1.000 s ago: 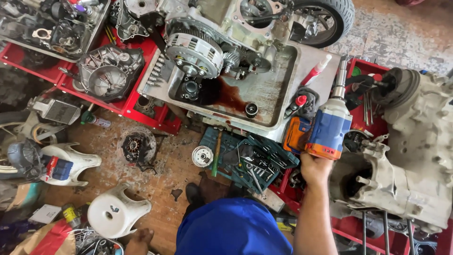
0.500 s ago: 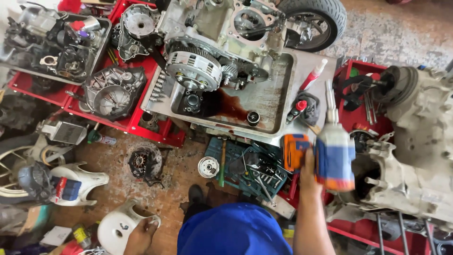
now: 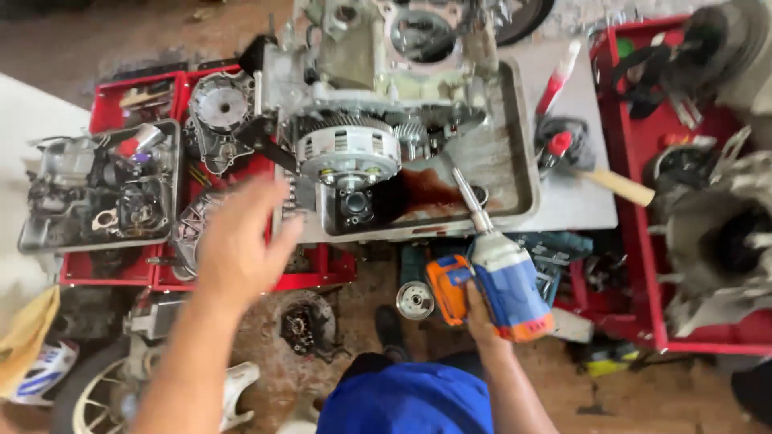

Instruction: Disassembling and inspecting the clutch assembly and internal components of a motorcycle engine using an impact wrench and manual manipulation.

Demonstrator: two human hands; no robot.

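My right hand (image 3: 480, 315) grips a blue and orange cordless impact driver (image 3: 502, 281). Its long socket bit (image 3: 466, 193) points up and left over the oily metal drip tray (image 3: 519, 165). A motorcycle engine (image 3: 362, 96) sits in that tray, with its round clutch assembly (image 3: 347, 149) facing me. My left hand (image 3: 241, 241) is raised with fingers spread, reaching toward the engine's left side, just short of the clutch. It holds nothing.
Red trays (image 3: 137, 96) at left hold engine covers and a grey tray of parts (image 3: 100, 189). A red tool tray (image 3: 643, 209) and another engine case (image 3: 716, 233) stand at right. A wooden-handled hammer (image 3: 619, 185), a bearing (image 3: 415, 300) and loose parts lie on the dirt floor.
My left hand has come up into view toward the engine. The driver has swung left, its bit now over the tray. The view has shifted closer to the engine.
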